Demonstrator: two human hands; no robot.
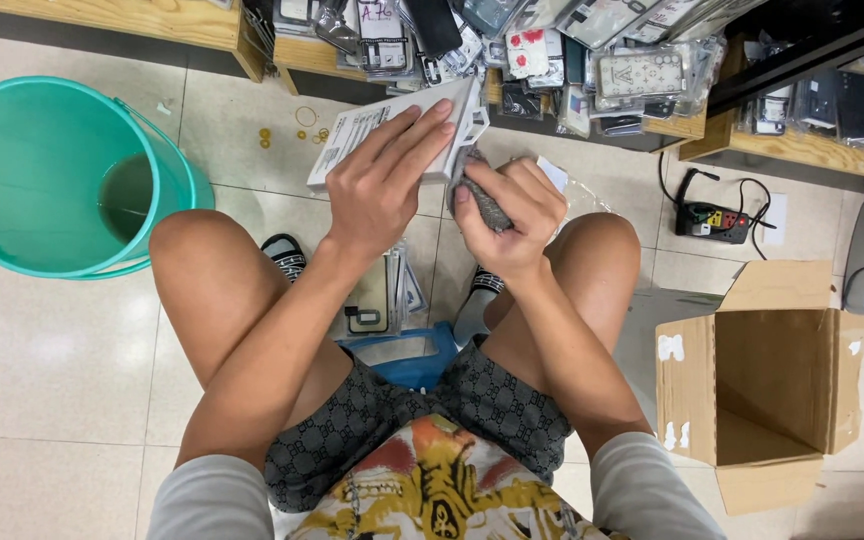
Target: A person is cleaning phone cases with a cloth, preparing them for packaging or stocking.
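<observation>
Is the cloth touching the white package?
Touching. Head view: the grey cloth bunched in the right hand presses against the white package's lower edge, which the left hand grips.

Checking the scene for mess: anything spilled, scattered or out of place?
Yes: loose rubber bands lie scattered on the floor tiles beside the teal bucket. More flat packages sit piled on the floor between the person's feet. No spill is visible.

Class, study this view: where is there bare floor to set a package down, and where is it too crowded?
Bare tiles lie below the teal bucket, left of the person's knee, and between the power strip and the open cardboard box. The shelves are crammed with packaged cases; more packages crowd the floor between the feet. The left hand holds a white package; the right hand grips a grey cloth.
</observation>
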